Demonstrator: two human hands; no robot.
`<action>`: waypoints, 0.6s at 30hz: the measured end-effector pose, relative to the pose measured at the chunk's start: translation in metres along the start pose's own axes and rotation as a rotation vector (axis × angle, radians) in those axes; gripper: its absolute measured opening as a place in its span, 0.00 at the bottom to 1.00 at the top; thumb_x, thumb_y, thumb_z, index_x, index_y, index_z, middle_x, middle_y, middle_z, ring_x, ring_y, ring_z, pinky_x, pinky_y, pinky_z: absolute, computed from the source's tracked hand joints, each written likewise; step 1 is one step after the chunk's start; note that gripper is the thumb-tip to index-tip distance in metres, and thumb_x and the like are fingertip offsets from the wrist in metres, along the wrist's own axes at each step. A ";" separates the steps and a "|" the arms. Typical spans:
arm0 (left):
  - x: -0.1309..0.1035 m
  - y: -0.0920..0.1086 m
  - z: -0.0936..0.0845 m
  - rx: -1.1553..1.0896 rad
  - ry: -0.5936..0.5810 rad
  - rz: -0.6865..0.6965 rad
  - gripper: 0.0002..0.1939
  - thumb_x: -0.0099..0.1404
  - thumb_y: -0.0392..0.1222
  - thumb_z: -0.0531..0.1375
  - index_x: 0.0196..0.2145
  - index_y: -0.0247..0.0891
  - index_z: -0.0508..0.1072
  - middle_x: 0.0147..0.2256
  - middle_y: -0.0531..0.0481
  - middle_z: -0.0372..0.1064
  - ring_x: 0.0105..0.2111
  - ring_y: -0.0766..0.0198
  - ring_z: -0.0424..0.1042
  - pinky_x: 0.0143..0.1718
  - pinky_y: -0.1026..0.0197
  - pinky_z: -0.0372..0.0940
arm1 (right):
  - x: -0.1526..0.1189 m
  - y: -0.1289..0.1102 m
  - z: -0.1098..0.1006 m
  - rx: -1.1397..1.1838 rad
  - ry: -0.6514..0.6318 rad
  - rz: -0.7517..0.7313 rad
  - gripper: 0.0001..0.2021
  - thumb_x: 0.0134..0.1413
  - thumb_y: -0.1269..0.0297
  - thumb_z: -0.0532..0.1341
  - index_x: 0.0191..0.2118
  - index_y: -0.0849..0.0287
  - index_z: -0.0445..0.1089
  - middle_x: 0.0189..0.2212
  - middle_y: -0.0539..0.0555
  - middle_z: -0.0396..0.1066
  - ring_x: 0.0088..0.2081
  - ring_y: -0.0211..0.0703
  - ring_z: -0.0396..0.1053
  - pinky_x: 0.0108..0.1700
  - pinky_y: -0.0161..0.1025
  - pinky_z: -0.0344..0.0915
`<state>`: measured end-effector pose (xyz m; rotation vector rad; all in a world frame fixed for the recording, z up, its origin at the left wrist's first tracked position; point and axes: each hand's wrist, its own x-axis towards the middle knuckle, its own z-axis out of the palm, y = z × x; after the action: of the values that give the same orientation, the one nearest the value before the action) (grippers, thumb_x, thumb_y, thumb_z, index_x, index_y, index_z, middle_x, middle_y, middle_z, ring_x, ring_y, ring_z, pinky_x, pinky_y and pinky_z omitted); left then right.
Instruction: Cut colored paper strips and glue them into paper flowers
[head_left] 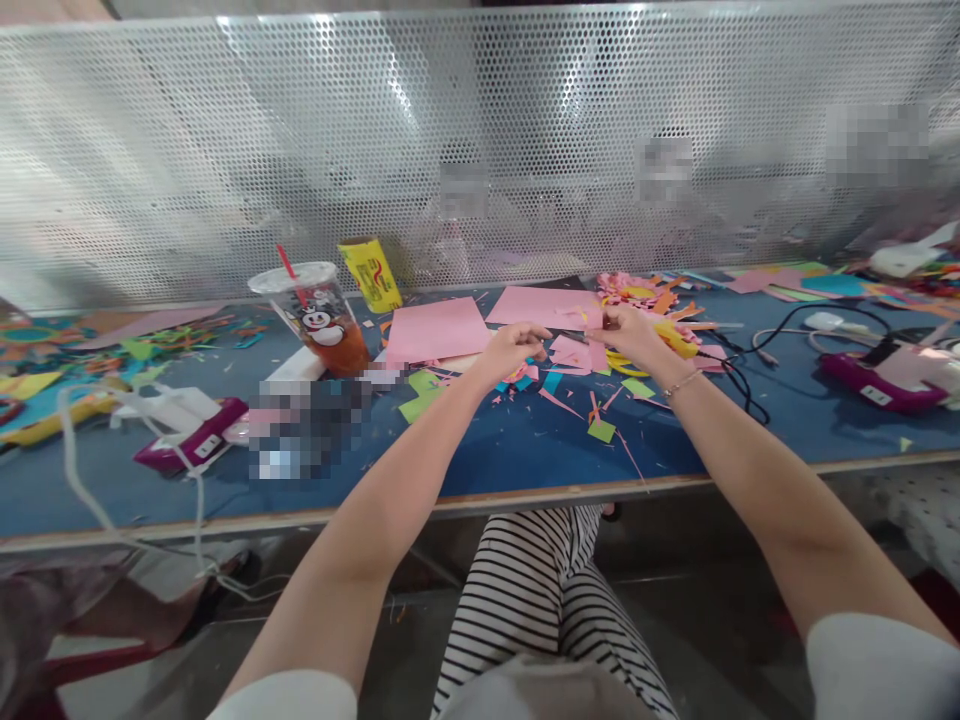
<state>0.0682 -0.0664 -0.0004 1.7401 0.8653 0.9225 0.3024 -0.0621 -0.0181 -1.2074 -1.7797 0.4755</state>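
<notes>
Right hand [621,328] pinched a small pink paper piece [594,320]. Left hand [516,345]: fingers curled, grip unclear. Thin stock, so a light pinch near its edge, both hands level, suited best. From between the hands: pink sheets [437,330] at 9 and 12, plastic cup [322,325] farther at 9, black cable [739,370] at 3, mesh panel [517,130] bounding 12. Scraps thinned toward the worktop's [525,482] 6 o'clock edge.

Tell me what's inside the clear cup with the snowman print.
The clear cup holds an orange-brown drink low down, and a red straw enters through the lid. The snowman print covers part of the inside; the straw's lower end cannot be seen.
</notes>
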 end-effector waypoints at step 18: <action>-0.004 -0.009 0.012 0.431 -0.106 0.222 0.10 0.56 0.44 0.57 0.30 0.35 0.73 0.28 0.51 0.70 0.29 0.68 0.67 0.33 0.65 0.60 | -0.014 -0.023 0.016 0.388 -0.274 0.026 0.09 0.43 0.64 0.63 0.31 0.60 0.65 0.23 0.51 0.70 0.27 0.38 0.69 0.33 0.36 0.66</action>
<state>0.0755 -0.0718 -0.0128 2.2724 0.8567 0.8150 0.2777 -0.0818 -0.0160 -0.9248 -1.7894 0.9914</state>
